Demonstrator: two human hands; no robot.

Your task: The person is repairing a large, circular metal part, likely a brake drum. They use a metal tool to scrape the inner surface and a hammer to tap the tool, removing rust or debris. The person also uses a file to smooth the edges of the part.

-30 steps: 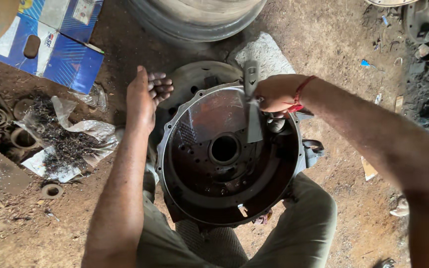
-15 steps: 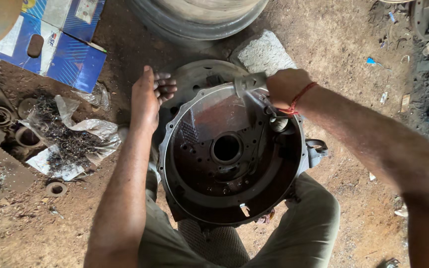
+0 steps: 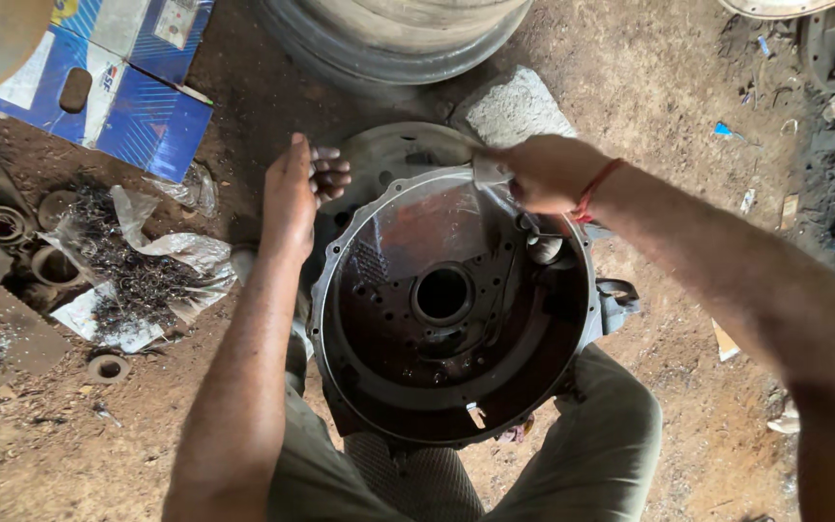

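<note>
The right hand point(image 3: 543, 172) is closing around a flat grey metal tool point(image 3: 491, 170) and pressing its tip against the rim of a large round metal housing point(image 3: 451, 304) at about one o'clock. A red thread is circling that wrist. The left hand point(image 3: 299, 193) is lying edge-on against the housing's outer rim at about ten o'clock, fingers curling loosely; it is touching the rim and gripping nothing that can be seen.

The housing is sitting between the person's knees, its open bowl facing upward. A round hole point(image 3: 441, 295) is showing at its centre, with small bolt holes ringing the flange. The inside is looking dark and oily, with a brighter sheen toward twelve o'clock. Olive-grey trousers point(image 3: 599, 454) are framing it at five and seven o'clock.

Beyond the housing at twelve o'clock, a grey stone block point(image 3: 519, 108) is resting on the dirt, and a big tyre point(image 3: 398, 34) is lying farther off. At nine o'clock, a crumpled clear plastic sheet point(image 3: 161, 261) is holding dark metal shavings, with rusty rings point(image 3: 30, 246) beside it. At ten o'clock, a flattened blue and white cardboard box point(image 3: 137, 106) is lying on the bare brown ground point(image 3: 688, 126).
</note>
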